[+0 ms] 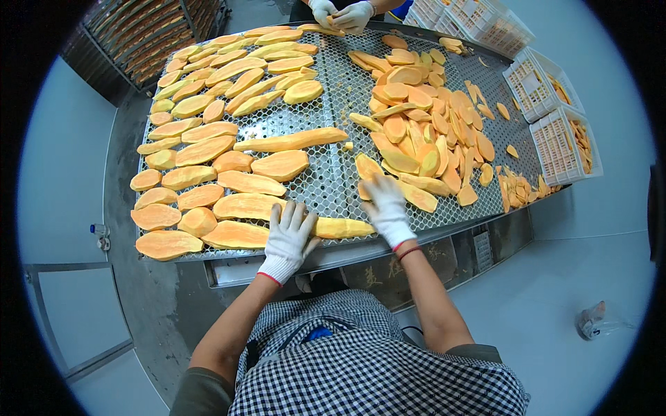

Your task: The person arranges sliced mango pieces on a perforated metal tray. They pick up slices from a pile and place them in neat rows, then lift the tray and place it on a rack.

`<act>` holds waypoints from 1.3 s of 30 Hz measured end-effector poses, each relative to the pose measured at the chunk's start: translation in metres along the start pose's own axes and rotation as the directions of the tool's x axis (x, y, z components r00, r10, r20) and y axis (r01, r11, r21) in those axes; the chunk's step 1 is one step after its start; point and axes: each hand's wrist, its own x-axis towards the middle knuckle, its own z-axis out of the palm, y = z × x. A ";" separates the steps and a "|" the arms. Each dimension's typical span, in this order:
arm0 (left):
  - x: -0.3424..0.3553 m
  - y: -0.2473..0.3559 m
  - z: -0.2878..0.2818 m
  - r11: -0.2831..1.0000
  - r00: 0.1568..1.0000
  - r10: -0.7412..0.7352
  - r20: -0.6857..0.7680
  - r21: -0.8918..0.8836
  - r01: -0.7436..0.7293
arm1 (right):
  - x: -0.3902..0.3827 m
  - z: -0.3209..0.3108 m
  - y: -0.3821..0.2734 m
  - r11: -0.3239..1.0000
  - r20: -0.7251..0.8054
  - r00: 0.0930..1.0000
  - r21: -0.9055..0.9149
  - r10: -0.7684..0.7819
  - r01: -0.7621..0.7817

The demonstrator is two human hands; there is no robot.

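My left hand point(288, 239), in a white knit glove with a red cuff edge, lies with fingers stretched over the ends of orange-yellow sweet potato slices point(246, 206) at the tray's near edge. A long slice point(341, 228) reaches out from beneath it to the right. My right hand point(388, 208), gloved alike, is slightly blurred, its fingers apart over the near left side of a loose pile of slices point(423, 132). Its fingertips are beside a yellow-rimmed slice point(368, 167) and another slice point(418, 196). Rows of slices cover the left of the perforated metal mesh tray point(326, 182).
Across the table, a co-worker's gloved hands point(343, 15) hold a slice. White plastic crates point(555, 149) with slices stand along the right edge. Smaller pieces point(520, 191) lie at the near right corner. A rack of loaded trays point(142, 41) stands at the far left.
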 end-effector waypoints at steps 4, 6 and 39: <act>0.009 0.002 -0.006 0.999 1.000 0.004 -0.006 -0.039 -0.004 | 0.009 -0.010 0.043 0.995 0.064 0.995 -0.058 0.081 -0.077; 0.012 0.003 -0.006 0.998 1.000 0.001 0.000 -0.058 -0.001 | 0.013 -0.007 0.050 0.998 0.068 0.996 0.017 0.052 -0.053; 0.018 -0.009 -0.001 0.993 0.999 0.012 -0.052 -0.118 -0.018 | 0.050 0.026 -0.057 0.899 0.230 0.937 0.410 -0.264 0.153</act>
